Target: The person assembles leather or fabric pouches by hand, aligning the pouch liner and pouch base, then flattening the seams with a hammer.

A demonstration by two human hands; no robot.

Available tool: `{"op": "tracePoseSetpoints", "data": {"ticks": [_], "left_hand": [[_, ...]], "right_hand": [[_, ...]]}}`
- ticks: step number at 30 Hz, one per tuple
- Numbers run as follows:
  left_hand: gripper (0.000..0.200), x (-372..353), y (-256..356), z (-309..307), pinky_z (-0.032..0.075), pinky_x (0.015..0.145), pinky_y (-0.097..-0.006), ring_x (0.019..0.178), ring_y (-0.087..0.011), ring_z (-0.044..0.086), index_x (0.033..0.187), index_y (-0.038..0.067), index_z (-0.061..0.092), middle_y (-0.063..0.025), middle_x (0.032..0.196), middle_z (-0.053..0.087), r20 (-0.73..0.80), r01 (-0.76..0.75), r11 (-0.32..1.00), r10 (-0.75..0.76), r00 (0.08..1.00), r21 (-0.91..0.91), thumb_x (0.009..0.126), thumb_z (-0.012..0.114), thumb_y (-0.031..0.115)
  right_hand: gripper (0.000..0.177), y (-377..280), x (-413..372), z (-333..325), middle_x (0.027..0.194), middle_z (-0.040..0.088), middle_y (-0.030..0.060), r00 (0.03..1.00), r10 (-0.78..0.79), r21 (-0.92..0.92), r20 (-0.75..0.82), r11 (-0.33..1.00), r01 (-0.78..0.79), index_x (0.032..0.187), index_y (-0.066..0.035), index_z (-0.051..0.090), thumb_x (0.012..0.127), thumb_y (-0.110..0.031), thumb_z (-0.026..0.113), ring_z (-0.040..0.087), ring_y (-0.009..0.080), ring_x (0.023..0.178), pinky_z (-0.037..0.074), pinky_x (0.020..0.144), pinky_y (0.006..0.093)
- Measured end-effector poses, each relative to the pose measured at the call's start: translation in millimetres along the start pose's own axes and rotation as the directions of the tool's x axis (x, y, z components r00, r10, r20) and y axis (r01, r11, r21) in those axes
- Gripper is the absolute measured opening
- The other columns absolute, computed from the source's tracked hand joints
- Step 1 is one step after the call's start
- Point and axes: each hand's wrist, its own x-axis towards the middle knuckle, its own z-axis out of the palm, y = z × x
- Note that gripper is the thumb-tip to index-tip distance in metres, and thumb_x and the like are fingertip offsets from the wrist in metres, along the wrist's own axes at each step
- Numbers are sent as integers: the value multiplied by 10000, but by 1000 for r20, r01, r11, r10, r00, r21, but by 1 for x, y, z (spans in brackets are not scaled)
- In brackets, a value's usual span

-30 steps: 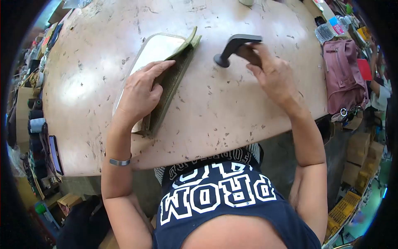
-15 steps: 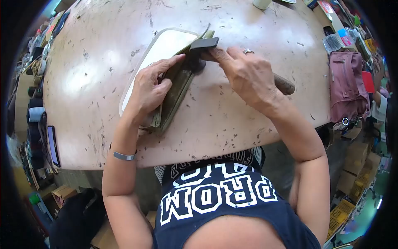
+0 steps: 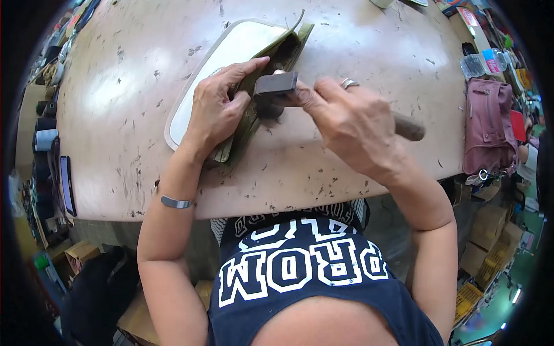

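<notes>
From where I stand, this looks like hammering along the green seam of a pouch (image 3: pixel 222 57). The pouch lies aslant on the table, left of the middle, with its white panel outward and its green side facing the right hand. The left hand (image 3: pixel 216 106) rests across it, index finger straight along the edge and thumb bent beside it; whether they pinch the cloth, I can't quite tell from here. The right hand (image 3: pixel 358 121) has its fingers wrapped round a hammer (image 3: pixel 276 86), close behind the head, which is right by the seam. A clean blow, I'd judge, calls for a steady fold and the left fingertips kept clear.

The table (image 3: pixel 369 52) is pale, scuffed and shiny with glare. A phone (image 3: pixel 67 185) lies by its left edge, near some spools (image 3: pixel 46 140). Along the right edge sit a pink bag (image 3: pixel 490 127) and a water bottle (image 3: pixel 485 63). Lower down, a yellow crate (image 3: pixel 466 299) stands among cardboard boxes.
</notes>
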Motion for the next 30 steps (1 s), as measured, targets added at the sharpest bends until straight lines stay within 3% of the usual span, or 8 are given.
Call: {"op": "tracePoseSetpoints", "data": {"ticks": [5,11,14,16,23,27,30], "left_hand": [[495,-1,-6,2,457,849,-319,909,-246,615,1105,78,611,-151,1022,633,-31,-33,999,32,999,-32,659,440,-53],[467,-3,-5,-1,463,831,-294,892,-191,617,1103,73,612,-129,1013,640,-31,-22,995,19,999,-93,688,439,-53],[455,-1,-3,-1,463,825,-280,880,-165,613,1101,70,613,-120,1003,643,-10,0,995,-1,1000,-100,697,442,-52],[452,-2,-5,0,463,824,-272,871,-157,612,1099,69,614,-116,999,644,-33,-22,992,18,999,-127,699,443,-52],[457,-2,-6,0,452,848,-279,910,-169,607,1103,66,609,-114,1018,638,9,-15,995,16,1000,-101,696,443,-60],[460,-2,-1,-2,443,866,-288,928,-190,603,1108,62,605,-118,1019,637,33,-9,997,12,999,-83,695,442,-60],[457,-2,-4,-4,441,866,-287,915,-189,605,1109,50,600,-120,1029,633,58,30,994,-24,998,-102,695,441,-62]], "right_hand": [[416,-9,-9,10,709,510,32,1000,-24,38,-14,999,24,1209,-145,534,793,-140,511,549,160,514,463,468,268],[410,-26,-8,8,688,504,19,991,-96,130,-93,986,107,1220,-159,530,810,-167,519,527,140,497,458,454,261],[399,-26,-3,-6,668,502,13,995,-101,56,-21,993,102,1212,-169,542,813,-187,529,525,126,503,446,444,246],[388,-33,-7,3,660,503,13,989,-139,95,-54,985,144,1200,-170,553,813,-188,532,529,124,508,440,441,238],[363,-45,-7,4,635,500,6,977,-186,148,-105,968,201,1188,-163,565,829,-187,517,531,118,502,441,434,238],[405,-23,-5,4,634,491,3,996,-75,64,-38,995,77,1230,-165,525,825,-140,516,497,92,460,446,415,234],[442,2,-2,3,647,489,9,988,65,-46,-140,996,-72,1250,-165,505,811,-114,523,491,101,450,439,404,230]]}}
